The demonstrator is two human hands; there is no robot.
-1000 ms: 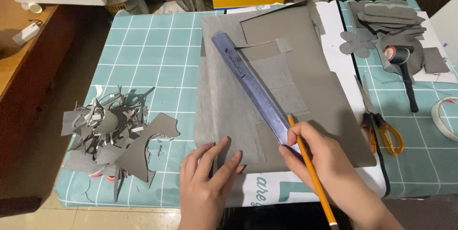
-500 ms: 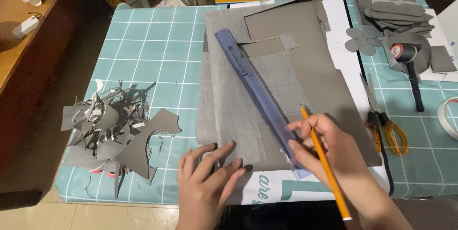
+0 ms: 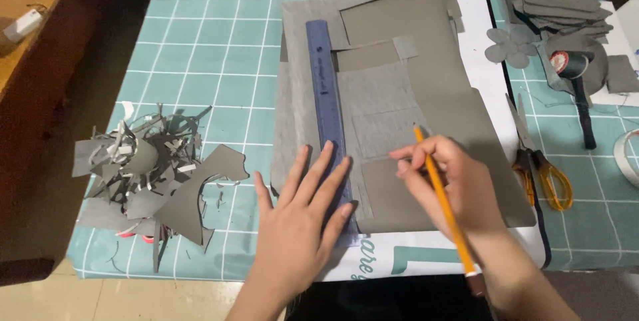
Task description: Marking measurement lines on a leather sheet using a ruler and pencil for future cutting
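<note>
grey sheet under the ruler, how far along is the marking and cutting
Done: a pile of grey offcuts lies at the left and cut grey shapes are stacked at the far right. In hand: the left hand presses the blue ruler onto the grey sheet, and the right hand holds a yellow pencil beside it. Left: the scissors lie unused.

The left hand (image 3: 303,221) hides the ruler's (image 3: 326,114) near end
</note>
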